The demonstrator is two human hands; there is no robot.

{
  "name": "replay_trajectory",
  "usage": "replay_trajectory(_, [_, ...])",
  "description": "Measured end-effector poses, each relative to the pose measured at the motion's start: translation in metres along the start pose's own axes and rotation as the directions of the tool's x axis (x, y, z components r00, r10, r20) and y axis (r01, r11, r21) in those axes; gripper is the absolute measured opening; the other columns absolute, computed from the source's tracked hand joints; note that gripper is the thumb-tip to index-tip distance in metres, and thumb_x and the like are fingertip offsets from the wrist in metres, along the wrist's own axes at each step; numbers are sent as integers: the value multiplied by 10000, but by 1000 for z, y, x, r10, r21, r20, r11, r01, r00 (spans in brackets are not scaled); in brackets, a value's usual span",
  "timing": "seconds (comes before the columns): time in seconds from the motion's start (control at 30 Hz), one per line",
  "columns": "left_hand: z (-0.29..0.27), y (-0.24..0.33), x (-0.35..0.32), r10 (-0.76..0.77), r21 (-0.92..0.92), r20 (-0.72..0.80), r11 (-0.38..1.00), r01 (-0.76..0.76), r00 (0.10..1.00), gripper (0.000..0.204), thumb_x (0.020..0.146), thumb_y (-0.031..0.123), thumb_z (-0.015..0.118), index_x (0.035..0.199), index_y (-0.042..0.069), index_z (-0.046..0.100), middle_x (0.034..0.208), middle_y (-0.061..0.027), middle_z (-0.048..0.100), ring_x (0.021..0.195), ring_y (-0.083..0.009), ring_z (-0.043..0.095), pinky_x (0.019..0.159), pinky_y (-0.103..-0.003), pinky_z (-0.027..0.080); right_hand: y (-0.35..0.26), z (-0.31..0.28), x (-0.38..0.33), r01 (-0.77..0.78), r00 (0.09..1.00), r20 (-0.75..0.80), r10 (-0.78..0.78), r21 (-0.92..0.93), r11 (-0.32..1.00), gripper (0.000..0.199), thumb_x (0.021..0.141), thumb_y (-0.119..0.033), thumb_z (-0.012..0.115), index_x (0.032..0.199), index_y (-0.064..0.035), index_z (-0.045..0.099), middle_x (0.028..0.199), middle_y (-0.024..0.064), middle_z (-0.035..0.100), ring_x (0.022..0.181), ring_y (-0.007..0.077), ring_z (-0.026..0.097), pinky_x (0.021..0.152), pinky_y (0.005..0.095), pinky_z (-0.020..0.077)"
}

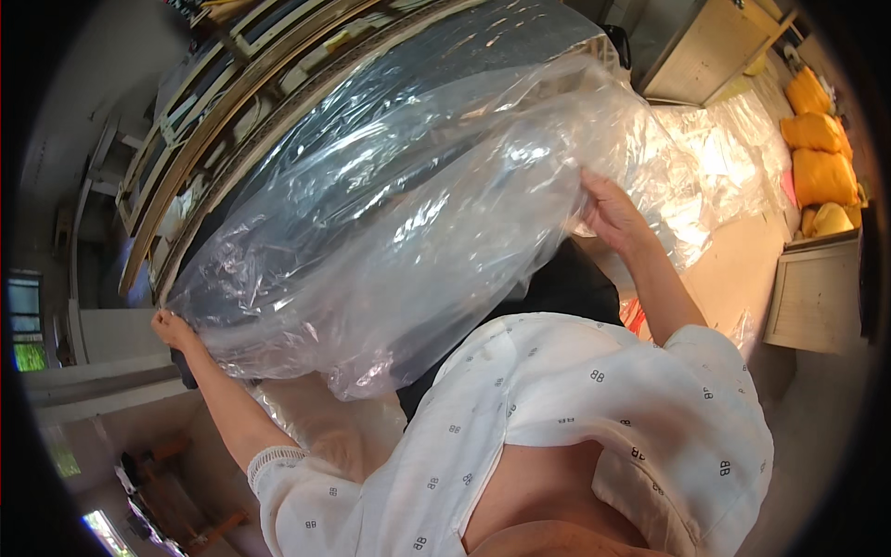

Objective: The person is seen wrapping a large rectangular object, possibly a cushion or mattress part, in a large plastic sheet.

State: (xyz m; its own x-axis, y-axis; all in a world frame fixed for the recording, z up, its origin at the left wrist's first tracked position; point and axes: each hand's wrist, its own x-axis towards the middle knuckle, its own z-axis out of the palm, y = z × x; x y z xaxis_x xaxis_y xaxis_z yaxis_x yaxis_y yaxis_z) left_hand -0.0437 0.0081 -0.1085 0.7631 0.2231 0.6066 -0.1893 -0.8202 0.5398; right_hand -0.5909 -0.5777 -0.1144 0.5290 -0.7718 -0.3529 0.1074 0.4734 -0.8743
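A large clear plastic sheet stretches between my two hands, wrinkled and shiny, its near edge hanging in front of my body. At the far left, my left hand is closed on a corner of it. My right hand pinches the sheet's right side between thumb and fingers. Beneath the plastic lies a dark, flat surface, seen only through the film, so its material cannot be made out. More crumpled clear plastic trails off to the right, down to the floor.
Beyond the sheet run long wooden rails and slats. At the right, orange bundles stand above a pale wooden cabinet. A light box-like panel is at the upper right. A dark wooden stand sits at the lower left.
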Motion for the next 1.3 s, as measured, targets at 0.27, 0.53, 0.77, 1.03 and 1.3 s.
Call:
replay_trajectory(0.27, [6,40,-26,191,-175,137,970,-166,972,239,908,218,498,931,-15,549,878,-137,573,794,-246,546,747,-330,431,-163,-267,79,-150,270,60,-961,-983,-103,374,948,-319,392,1212,-104,546,1069,149,616,934,292,589,799,360,455])
replay_trajectory(0.53, [18,66,-49,-12,-88,1,996,12,1000,308,903,240,508,1028,-36,562,965,-159,600,856,-259,567,789,-327,434,-319,-68,54,-141,190,584,-789,-779,-611,417,889,-317,492,1254,-132,413,1134,178,524,966,351,527,844,412,426])
replay_trajectory(0.77, [-51,-9,-31,-34,191,-37,981,40,999,291,904,212,471,1044,-24,567,1010,-200,589,920,-329,566,829,-387,434,-127,-76,146,312,743,639,-199,-594,-741,518,784,-310,642,1258,-165,488,1316,72,444,1182,288,438,964,427,380])
replay_trajectory(1.03, [-74,-10,-27,-22,434,-1,901,20,1000,272,901,227,440,971,-2,570,979,-198,600,914,-373,558,795,-424,421,-113,-18,159,679,548,526,-651,-733,-20,496,800,-202,630,1231,-58,432,1062,130,504,847,262,558,727,359,457])
replay_trajectory(1.3, [-59,-7,-38,-8,451,47,892,-14,999,310,922,286,425,1080,57,560,1053,-163,602,967,-368,561,799,-435,418,-116,20,127,603,313,544,-779,-747,-279,512,766,-198,662,1221,-69,467,1091,159,457,955,295,497,826,390,402])
